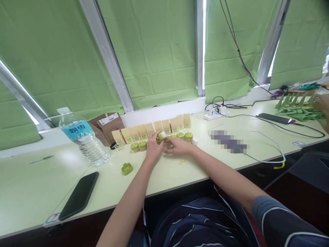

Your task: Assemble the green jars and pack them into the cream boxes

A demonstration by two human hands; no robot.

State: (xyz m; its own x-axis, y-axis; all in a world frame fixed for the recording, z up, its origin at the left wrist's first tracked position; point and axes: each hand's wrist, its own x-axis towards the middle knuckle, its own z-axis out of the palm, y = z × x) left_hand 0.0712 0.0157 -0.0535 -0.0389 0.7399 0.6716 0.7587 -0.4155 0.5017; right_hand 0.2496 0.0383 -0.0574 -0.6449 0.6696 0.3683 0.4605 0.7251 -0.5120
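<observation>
My left hand (153, 148) is curled around a small green and white piece (161, 136), pinching it at the fingertips. My right hand (179, 145) rests on the table just right of it, fingers bent toward the same piece. Behind the hands stands a row of several small tan boxes with green labels (154, 130). A row of several small green jars (138, 146) sits in front of the boxes. A loose green clover-shaped lid (126, 168) lies on the table to the left. A small yellow clip (181, 161) lies near my right wrist.
A water bottle (83, 137) stands at the left, with a black phone (79, 196) near the table's front edge. Brown cartons (108, 123) lean on the sill. A power strip (216, 113), cables and another phone (275, 118) lie right. Green cones (298, 109) and another person's hand (322, 104) are far right.
</observation>
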